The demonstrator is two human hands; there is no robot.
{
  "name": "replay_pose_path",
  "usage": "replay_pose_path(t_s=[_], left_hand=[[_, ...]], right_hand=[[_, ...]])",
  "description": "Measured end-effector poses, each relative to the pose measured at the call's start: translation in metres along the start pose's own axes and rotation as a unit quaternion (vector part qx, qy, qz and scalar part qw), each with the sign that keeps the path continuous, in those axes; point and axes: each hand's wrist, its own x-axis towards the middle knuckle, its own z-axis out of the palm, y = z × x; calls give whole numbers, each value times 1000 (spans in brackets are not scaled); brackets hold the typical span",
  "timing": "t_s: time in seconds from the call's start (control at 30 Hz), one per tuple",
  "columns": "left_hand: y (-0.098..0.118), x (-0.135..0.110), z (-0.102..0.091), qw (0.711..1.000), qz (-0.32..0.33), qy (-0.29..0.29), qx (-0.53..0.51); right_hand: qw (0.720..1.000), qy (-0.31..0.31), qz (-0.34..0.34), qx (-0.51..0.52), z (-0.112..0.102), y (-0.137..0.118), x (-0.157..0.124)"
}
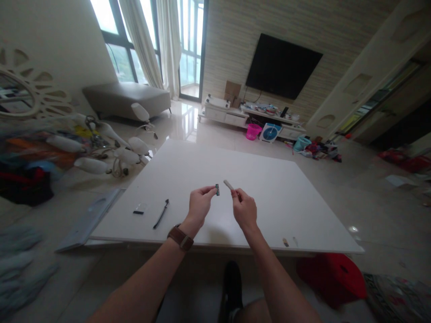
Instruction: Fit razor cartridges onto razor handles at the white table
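Observation:
Above the middle of the white table, my left hand (201,205) pinches a razor cartridge (217,189), small, dark and rectangular. My right hand (244,207) is closed around a slim, pale stick-like tool (228,184); its kind is too small to make out. The tool's free end points toward the cartridge, with a small gap between them. A black razor handle (161,214) lies on the table left of my left hand. Further left is a small clear case with a black edge (138,211).
Two small items, one of them a brownish piece (285,242), lie near the front right edge of the table (269,179). A red stool-like object (332,278) stands by that corner. A chandelier with white shades (126,155) is at the left. My foot (233,282) is below.

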Motion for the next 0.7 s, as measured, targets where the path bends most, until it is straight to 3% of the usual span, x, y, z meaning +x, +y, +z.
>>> replay_pose_path(t_s=[0.17,0.3,0.47,0.6,0.7], left_hand=[[0,-1,1,1000,0,-1,-1],[0,0,0,1000,-6,1,-2],[-1,1,-1,1000,-9,0,-5],[-2,0,-1,1000,-25,-1,8],[-1,0,0,1000,-9,-7,4]], right_hand=[[999,-38,-36,-6,0,-1,-1],[1000,0,6,-12,1,-1,-1],[999,-38,-38,-8,2,-2,-1],[1000,2,1,-4,1,-1,0],[999,-18,-26,8,2,-2,-1]])
